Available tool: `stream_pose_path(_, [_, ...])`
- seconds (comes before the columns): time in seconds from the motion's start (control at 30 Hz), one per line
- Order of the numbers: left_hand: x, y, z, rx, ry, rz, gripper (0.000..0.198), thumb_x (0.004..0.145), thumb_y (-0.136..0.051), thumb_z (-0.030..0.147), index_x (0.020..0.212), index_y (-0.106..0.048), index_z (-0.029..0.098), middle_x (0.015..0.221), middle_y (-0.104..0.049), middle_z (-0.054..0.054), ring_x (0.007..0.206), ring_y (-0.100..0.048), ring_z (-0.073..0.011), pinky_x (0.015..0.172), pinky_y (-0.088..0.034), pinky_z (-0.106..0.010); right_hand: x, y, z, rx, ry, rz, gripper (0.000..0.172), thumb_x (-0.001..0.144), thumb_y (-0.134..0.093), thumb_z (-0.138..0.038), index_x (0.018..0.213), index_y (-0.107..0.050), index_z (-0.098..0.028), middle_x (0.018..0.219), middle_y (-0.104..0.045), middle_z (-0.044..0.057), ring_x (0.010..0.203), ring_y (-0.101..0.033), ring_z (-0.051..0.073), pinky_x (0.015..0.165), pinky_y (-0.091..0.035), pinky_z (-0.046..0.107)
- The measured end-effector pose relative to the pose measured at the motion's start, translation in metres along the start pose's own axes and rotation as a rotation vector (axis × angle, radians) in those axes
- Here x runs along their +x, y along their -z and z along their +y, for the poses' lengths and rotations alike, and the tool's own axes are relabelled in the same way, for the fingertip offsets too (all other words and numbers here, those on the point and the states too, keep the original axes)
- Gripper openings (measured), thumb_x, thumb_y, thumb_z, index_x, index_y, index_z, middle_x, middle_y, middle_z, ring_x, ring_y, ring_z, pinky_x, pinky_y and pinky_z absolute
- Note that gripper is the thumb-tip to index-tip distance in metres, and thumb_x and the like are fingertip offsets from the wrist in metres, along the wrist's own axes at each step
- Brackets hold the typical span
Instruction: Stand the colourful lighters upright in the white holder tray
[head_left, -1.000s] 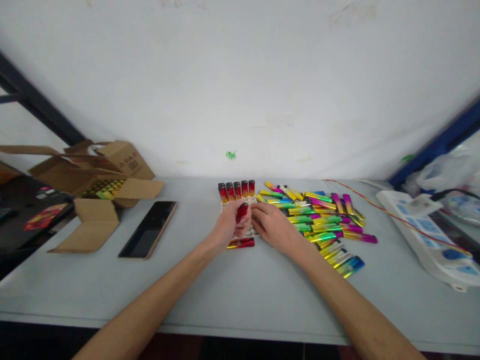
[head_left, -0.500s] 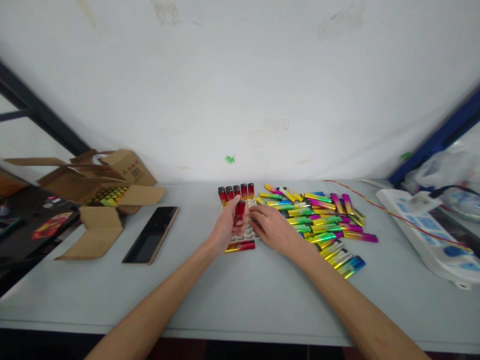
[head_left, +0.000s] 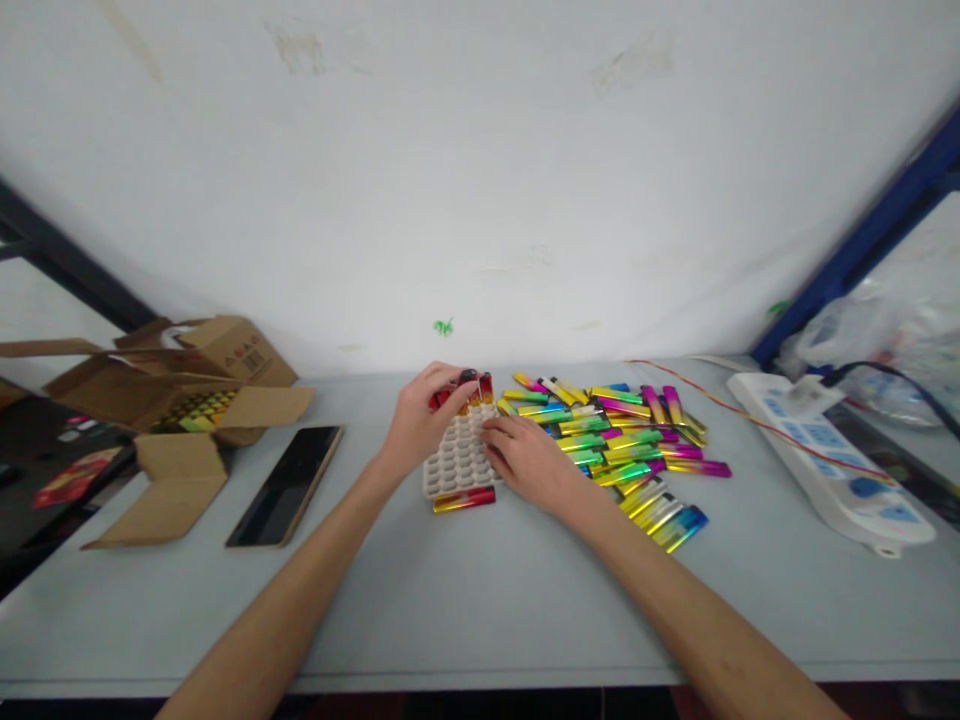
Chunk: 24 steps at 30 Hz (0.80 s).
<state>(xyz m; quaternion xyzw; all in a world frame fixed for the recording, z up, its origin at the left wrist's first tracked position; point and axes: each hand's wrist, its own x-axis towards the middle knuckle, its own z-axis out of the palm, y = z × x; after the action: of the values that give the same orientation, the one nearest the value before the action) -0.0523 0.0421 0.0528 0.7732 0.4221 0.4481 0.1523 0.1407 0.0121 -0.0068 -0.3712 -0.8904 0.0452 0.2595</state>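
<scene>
My left hand (head_left: pixel 421 415) is closed on a red lighter with a black top (head_left: pixel 468 376), at the far end of a white tray (head_left: pixel 450 465) with rows of oval slots. Part of that lighter is hidden behind my fingers. Another red lighter (head_left: pixel 486 388) stands upright in the back row, next to others that my left hand partly covers. My right hand (head_left: pixel 529 458) lies at the tray's right side, its fingers loosely bent on the edge, with nothing seen in them. A red and yellow lighter (head_left: pixel 464 500) lies flat along the tray's near edge.
Many metallic coloured lighters (head_left: pixel 622 450) lie heaped right of the tray. On the left are a dark phone (head_left: pixel 285 487) and an open cardboard box (head_left: pixel 150 390) holding yellow-sided items. A white power strip (head_left: pixel 832 465), with a red-yellow wire across it, is at the right.
My left hand has moved away from me with the red lighter, from above the middle of the tray to the back row. My right hand has stayed at the tray's side. The view has shifted slightly.
</scene>
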Motion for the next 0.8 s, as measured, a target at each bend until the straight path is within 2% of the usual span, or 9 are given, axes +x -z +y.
stream_pose_path(0.07, [0.006, 0.0, -0.005, 0.084, -0.055, -0.028, 0.023, 0.095, -0.066, 0.039, 0.107, -0.074, 0.021, 0.106, -0.076, -0.007, 0.1, -0.069, -0.0217, 0.095, -0.055, -0.037, 0.0, 0.001, -0.001, -0.008, -0.006, -0.011, 0.02, 0.103, -0.056, -0.019, 0.116, -0.071, -0.014, 0.12, -0.072, 0.014, 0.117, -0.065, 0.026, 0.109, -0.051, 0.045])
stream_pose_path(0.2, [0.013, 0.0, -0.021, 0.282, -0.129, -0.111, 0.019, 0.091, -0.072, 0.037, 0.103, -0.075, 0.021, 0.106, -0.074, -0.008, 0.105, -0.068, -0.0252, 0.098, -0.055, -0.042, 0.001, 0.003, -0.002, -0.016, -0.005, -0.024, 0.02, 0.104, -0.055, -0.019, 0.113, -0.071, -0.014, 0.12, -0.072, 0.013, 0.115, -0.065, 0.026, 0.109, -0.051, 0.045])
stream_pose_path(0.37, [0.014, -0.001, -0.04, 0.321, -0.125, -0.132, 0.017, 0.09, -0.072, 0.033, 0.102, -0.073, 0.021, 0.114, -0.069, -0.011, 0.11, -0.066, -0.0259, 0.101, -0.054, -0.044, 0.001, 0.003, -0.002, -0.031, -0.003, -0.027, 0.019, 0.104, -0.055, -0.018, 0.113, -0.071, -0.013, 0.123, -0.071, 0.013, 0.118, -0.064, 0.026, 0.11, -0.049, 0.045])
stream_pose_path(0.47, [0.015, -0.003, -0.04, 0.329, -0.131, -0.166, 0.015, 0.091, -0.071, 0.032, 0.1, -0.072, 0.02, 0.113, -0.07, -0.01, 0.108, -0.066, -0.0256, 0.1, -0.053, -0.043, 0.001, 0.001, -0.001, -0.017, -0.002, -0.026, 0.02, 0.104, -0.054, -0.018, 0.115, -0.07, -0.013, 0.123, -0.071, 0.014, 0.119, -0.064, 0.026, 0.111, -0.048, 0.045])
stream_pose_path(0.57, [0.019, -0.005, -0.035, 0.345, -0.137, -0.23, 0.013, 0.092, -0.071, 0.032, 0.097, -0.071, 0.02, 0.103, -0.071, -0.008, 0.104, -0.064, -0.0252, 0.096, -0.054, -0.042, 0.0, 0.0, 0.0, -0.001, -0.006, -0.023, 0.021, 0.104, -0.054, -0.018, 0.117, -0.07, -0.013, 0.123, -0.071, 0.013, 0.119, -0.063, 0.026, 0.111, -0.049, 0.045])
stream_pose_path(0.63, [0.021, -0.007, -0.034, 0.356, -0.188, -0.253, 0.014, 0.093, -0.071, 0.033, 0.097, -0.072, 0.019, 0.101, -0.07, -0.008, 0.105, -0.062, -0.0256, 0.096, -0.053, -0.042, -0.001, -0.001, 0.001, 0.001, -0.012, -0.023, 0.02, 0.104, -0.055, -0.018, 0.116, -0.07, -0.014, 0.124, -0.07, 0.013, 0.12, -0.063, 0.026, 0.111, -0.049, 0.044])
stream_pose_path(0.7, [0.021, -0.009, -0.035, 0.391, -0.274, -0.22, 0.016, 0.093, -0.072, 0.033, 0.098, -0.073, 0.018, 0.104, -0.065, -0.01, 0.106, -0.06, -0.0262, 0.097, -0.052, -0.043, -0.001, -0.002, 0.002, -0.002, -0.011, -0.022, 0.019, 0.103, -0.056, -0.018, 0.115, -0.07, -0.014, 0.125, -0.07, 0.013, 0.12, -0.062, 0.025, 0.112, -0.048, 0.044])
stream_pose_path(0.8, [0.018, -0.01, -0.043, 0.507, -0.368, -0.108, 0.021, 0.092, -0.073, 0.035, 0.103, -0.075, 0.017, 0.107, -0.058, -0.012, 0.106, -0.055, -0.0282, 0.096, -0.051, -0.046, -0.001, -0.001, 0.002, -0.003, -0.007, -0.023, 0.019, 0.103, -0.056, -0.019, 0.115, -0.07, -0.014, 0.125, -0.07, 0.012, 0.12, -0.063, 0.025, 0.112, -0.048, 0.045])
